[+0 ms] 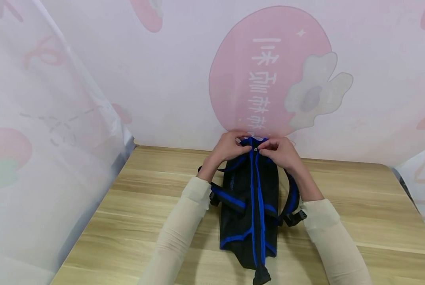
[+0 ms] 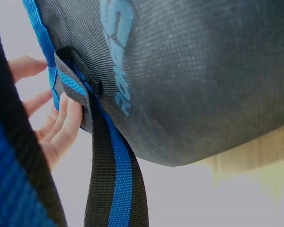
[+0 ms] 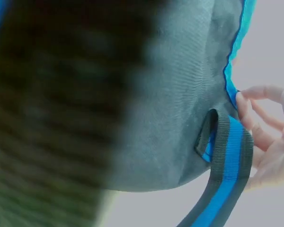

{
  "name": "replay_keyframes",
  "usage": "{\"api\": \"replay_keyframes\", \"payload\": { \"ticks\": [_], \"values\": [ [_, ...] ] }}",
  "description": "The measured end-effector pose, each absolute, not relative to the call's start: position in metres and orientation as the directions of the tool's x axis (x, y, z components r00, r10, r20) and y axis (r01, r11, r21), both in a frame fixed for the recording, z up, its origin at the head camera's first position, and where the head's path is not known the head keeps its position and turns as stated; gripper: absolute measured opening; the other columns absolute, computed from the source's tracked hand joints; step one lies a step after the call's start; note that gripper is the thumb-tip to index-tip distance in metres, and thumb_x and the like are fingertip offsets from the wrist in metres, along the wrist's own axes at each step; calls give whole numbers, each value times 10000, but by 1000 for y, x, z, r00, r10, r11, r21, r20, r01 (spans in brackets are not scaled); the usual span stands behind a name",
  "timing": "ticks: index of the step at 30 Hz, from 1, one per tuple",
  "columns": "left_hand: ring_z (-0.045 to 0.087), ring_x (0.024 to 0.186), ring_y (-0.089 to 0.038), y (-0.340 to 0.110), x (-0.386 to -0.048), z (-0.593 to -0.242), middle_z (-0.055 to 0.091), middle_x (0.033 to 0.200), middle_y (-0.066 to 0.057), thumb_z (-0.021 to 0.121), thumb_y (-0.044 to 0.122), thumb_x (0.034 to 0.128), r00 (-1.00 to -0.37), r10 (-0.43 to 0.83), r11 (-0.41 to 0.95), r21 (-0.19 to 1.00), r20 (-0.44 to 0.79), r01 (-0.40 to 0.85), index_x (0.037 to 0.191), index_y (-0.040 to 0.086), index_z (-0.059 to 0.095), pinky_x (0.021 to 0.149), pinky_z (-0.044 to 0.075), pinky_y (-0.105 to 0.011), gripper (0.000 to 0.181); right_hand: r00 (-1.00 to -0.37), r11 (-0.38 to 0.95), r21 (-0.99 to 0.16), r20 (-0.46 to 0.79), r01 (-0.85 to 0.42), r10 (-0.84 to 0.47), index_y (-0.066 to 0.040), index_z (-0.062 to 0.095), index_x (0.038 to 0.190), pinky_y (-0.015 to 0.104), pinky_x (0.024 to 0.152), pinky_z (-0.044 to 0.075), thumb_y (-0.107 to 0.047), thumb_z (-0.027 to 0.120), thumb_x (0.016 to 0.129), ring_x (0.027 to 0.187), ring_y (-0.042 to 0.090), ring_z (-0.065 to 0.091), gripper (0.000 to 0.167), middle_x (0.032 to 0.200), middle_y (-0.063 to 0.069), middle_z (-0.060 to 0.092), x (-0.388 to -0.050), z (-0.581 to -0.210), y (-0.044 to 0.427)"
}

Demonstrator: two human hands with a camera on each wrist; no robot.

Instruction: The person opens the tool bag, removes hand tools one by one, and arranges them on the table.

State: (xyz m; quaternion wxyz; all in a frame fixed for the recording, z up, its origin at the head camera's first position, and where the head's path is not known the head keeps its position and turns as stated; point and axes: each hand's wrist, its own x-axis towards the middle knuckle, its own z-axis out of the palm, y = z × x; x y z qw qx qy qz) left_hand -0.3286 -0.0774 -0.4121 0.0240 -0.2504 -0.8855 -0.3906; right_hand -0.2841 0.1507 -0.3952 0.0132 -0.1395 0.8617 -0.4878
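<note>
Pale printed cloth [image 1: 169,87] hangs beyond the far edge of the wood-grain tabletop [image 1: 144,198], its pink circle [image 1: 237,67] overlapped by a greyish-white flower [image 1: 313,93].

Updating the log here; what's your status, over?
Left grip, right grip: both pinching blue-trimmed edge. Black strapped item on table. Straps loop near both wrists.

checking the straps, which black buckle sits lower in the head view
The right-hand buckle, beside the right sleeve; the other buckle, by the left sleeve, sits higher up.
</note>
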Motion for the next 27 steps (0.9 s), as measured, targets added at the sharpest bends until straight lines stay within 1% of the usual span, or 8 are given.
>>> {"api": "replay_keyframes", "payload": {
  "ticks": [3,6,11,18,23,27],
  "values": [
    [705,1131,-282,-78,-329,-412,714,1342,-137,794,274,955,-871,426,564,682,243,466,1380,90,729,931,623,-397,468,-956,508,-831,92,-227,-277,33,801,1125,216,735,506,-101,723,1008,851,97,633,194,1100,187,753,-281,-393,152],
    [702,1147,-283,-78,-330,-412,706,1358,-137,796,277,955,-872,424,561,684,244,465,1386,90,725,942,622,-396,475,-954,534,-816,66,-221,-294,-2,807,1119,245,746,513,-116,714,1015,874,154,638,181,1080,166,748,-277,-390,152],
    [695,1172,-280,-80,-331,-414,697,1374,-133,799,287,951,-877,411,556,694,248,457,1390,98,723,963,618,-396,484,-943,558,-791,70,-251,-325,-44,820,1109,285,758,528,-133,711,1012,900,203,652,171,1064,144,757,-269,-387,153],
    [705,1140,-284,-82,-333,-416,696,1350,-138,805,285,948,-878,401,538,708,262,457,1386,99,725,963,622,-400,483,-942,547,-801,63,-244,-329,-35,815,1154,254,801,543,-142,707,1023,918,168,679,201,1114,159,783,-259,-390,158],
    [725,1111,-286,-82,-334,-416,691,1365,-141,814,288,938,-877,399,532,712,267,458,1386,98,724,942,626,-398,495,-946,539,-812,49,-224,-320,-21,811,1172,231,802,540,-148,713,1025,913,123,678,218,1130,167,796,-254,-392,160],
    [734,1103,-292,-82,-334,-415,687,1370,-145,810,280,937,-881,396,532,717,261,451,1394,98,719,939,626,-404,500,-944,517,-831,29,-204,-328,-1,802,1178,229,810,537,-138,713,1026,916,121,665,224,1135,180,788,-251,-393,162]
  ]
}}
